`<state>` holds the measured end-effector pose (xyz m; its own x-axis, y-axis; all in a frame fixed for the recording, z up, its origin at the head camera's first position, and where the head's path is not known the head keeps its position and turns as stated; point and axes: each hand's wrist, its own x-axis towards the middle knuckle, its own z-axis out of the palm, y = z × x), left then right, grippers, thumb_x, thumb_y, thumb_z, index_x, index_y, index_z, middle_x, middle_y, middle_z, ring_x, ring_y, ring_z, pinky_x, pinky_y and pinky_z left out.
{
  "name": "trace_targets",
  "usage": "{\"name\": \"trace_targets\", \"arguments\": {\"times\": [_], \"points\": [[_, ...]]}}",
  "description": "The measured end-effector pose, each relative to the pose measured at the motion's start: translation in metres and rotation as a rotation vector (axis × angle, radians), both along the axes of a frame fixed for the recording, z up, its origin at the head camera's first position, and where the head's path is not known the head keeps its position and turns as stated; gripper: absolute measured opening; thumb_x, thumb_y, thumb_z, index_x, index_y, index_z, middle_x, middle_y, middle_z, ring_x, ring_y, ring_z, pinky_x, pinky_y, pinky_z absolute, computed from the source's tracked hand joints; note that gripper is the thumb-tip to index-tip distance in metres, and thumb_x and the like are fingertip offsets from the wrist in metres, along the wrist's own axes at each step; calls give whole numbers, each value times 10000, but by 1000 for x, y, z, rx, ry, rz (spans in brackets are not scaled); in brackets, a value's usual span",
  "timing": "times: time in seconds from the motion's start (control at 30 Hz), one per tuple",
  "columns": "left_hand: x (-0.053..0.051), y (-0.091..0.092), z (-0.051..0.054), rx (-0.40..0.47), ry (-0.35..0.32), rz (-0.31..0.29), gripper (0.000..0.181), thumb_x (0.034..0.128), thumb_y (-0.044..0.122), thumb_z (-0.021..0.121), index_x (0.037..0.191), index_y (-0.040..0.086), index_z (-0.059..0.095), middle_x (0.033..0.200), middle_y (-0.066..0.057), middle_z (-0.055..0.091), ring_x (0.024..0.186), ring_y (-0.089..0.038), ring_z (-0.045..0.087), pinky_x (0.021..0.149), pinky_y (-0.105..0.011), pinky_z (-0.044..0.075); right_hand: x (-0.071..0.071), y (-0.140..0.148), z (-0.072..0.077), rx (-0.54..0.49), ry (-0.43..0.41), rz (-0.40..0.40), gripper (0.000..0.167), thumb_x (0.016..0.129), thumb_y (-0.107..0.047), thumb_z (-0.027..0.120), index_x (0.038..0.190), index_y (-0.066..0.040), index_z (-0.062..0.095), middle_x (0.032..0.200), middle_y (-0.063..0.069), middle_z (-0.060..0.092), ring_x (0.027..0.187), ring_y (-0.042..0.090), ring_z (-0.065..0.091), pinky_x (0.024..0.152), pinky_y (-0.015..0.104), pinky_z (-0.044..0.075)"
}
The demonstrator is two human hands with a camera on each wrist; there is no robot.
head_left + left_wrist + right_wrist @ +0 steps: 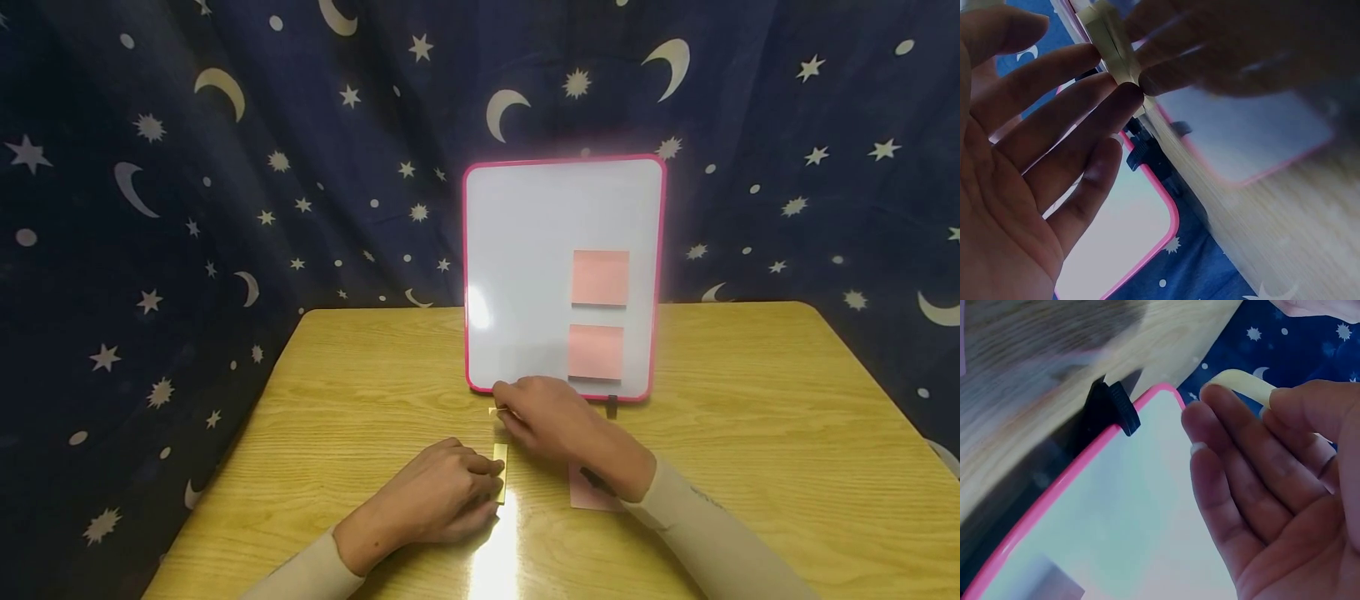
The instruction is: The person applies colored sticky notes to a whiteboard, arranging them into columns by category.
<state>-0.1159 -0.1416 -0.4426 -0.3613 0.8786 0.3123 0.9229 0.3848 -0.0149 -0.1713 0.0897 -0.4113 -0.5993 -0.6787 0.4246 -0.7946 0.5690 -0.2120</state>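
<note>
A navy moon-and-star curtain (135,258) backs a wood-grain table (360,375). The left hand (438,492), fingers extended, touches a narrow yellow sticky-note pad (500,452) on the table; just beyond, the right hand (555,421) pinches a yellow slip (1246,384) before a pink-framed whiteboard (525,242) bearing two pink sticky notes (600,277).

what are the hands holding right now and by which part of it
The right hand pinches a thin yellow strip, apparently near one end. The left hand only touches the yellow pad.
</note>
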Motion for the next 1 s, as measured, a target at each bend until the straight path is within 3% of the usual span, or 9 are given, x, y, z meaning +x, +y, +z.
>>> {"name": "trace_targets", "arguments": {"times": [0.33, 0.63, 0.87, 1.0], "points": [[0, -1, 1, -14, 0, 11, 87, 911, 315, 759, 893, 230, 762, 1116, 42, 779, 987, -90, 745, 783, -315, 543, -7, 3, 1, -121, 199, 48, 215, 840, 11, 709, 813, -139, 557, 658, -88, 512, 585, 94, 447, 559, 227, 394], [-1, -1, 2, -15, -9, 4, 94, 920, 299, 749, 859, 229, 739, 1124, 31, 786, 1024, -108, 748, 803, -326, 558, -10, 8, 5, -147, 216, 37, 213, 820, 19, 750, 840, -126, 595, 717, -74, 590, 620, 104, 500, 574, 231, 440], [-1, 0, 1, -15, 30, -21, 139, 919, 300, 728, 801, 247, 677, 1065, 70, 763, 930, -62, 719, 734, -285, 508, -12, 12, 6, -129, 346, 3, 236, 745, 47, 758, 850, -102, 608, 769, -40, 606, 630, 143, 533, 587, 264, 465], [-2, 0, 0, -15, 22, -19, 142, 927, 302, 728, 802, 257, 679, 1040, 85, 737, 882, -50, 695, 732, -279, 509, -14, 14, 8, -155, 375, -17, 236, 744, 57, 735, 831, -101, 583, 780, -27, 602, 639, 162, 527, 592, 279, 456]]}}
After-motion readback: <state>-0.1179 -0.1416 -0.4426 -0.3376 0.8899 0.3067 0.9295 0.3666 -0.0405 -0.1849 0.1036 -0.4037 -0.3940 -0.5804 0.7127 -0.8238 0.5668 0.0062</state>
